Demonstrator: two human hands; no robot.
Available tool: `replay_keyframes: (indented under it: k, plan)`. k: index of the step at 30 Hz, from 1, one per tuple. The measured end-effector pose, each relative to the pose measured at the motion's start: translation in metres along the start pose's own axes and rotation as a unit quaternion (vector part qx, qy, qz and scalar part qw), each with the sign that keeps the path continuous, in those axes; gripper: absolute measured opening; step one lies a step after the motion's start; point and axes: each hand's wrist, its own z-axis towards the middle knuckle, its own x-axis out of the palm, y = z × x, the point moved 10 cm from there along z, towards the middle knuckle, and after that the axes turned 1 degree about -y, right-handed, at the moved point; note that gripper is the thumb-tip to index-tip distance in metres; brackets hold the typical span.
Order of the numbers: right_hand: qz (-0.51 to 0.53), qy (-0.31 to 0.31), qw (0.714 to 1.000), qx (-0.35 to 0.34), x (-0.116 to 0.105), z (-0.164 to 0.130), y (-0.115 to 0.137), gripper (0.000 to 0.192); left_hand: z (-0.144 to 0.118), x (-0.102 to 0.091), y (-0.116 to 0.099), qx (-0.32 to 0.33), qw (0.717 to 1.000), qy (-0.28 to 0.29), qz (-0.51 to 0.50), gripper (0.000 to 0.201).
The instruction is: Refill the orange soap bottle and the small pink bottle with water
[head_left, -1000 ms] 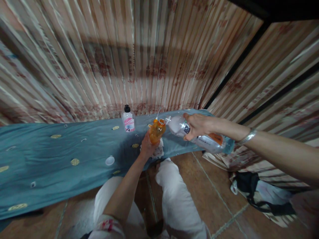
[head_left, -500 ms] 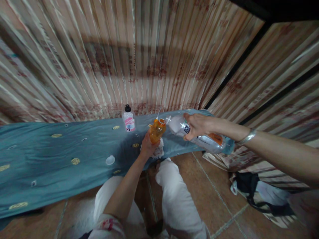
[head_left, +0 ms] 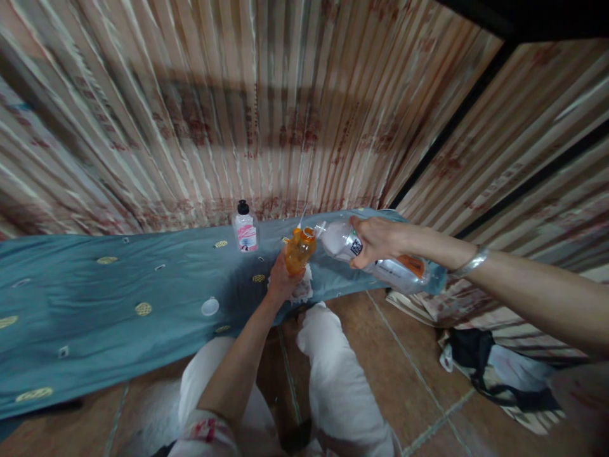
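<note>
Two bottles meet neck to neck in front of the person. The left hand has its grip clamped around the lower body of a small orange bottle, which it holds upright just above the blue cloth spread over the tabletop. The right hand has its grip closed around the middle of a large clear bottle, tilted almost level so that its open mouth points at the top of the orange bottle; the two mouths are touching or nearly so, and which it is cannot be told from this view. The clear bottle carries an orange label near its base, which sticks out to the right of the right grip, past the cloth's edge. A silver bracelet sits on the right wrist.

Just under the left grip lies a crumpled white cloth. To the left of that grip, well apart, a small white cap rests on the blue cloth. Beyond the left grip and to its left, close to the patterned curtain, stands a small bottle with a black cap and pink label. Below the right arm, on the tiled floor, lies a dark bag. The person's knees, in white trousers, show beneath the hands.
</note>
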Motion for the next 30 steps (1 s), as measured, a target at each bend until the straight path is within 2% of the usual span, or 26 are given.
replay_keyframes:
  k: [10, 21, 27, 30]
  plan:
    - [-0.001, 0.005, 1.000, 0.007, 0.004, 0.004, -0.004, 0.072, 0.000, -0.001, -0.008, 0.024, 1.000, -0.008, 0.014, 0.076]
    - [-0.011, 0.003, 1.000, 0.002, 0.007, 0.005, -0.005, 0.078, 0.000, -0.001, -0.006, 0.005, 1.000, -0.008, 0.008, 0.079]
    - [-0.005, 0.000, 1.000, 0.002, 0.002, 0.001, -0.001, 0.071, -0.001, -0.003, -0.014, 0.018, 1.000, -0.008, 0.009, 0.076]
    - [-0.010, 0.004, 1.000, 0.005, 0.002, 0.001, -0.001, 0.074, -0.001, -0.003, -0.012, 0.011, 1.000, -0.009, 0.009, 0.075]
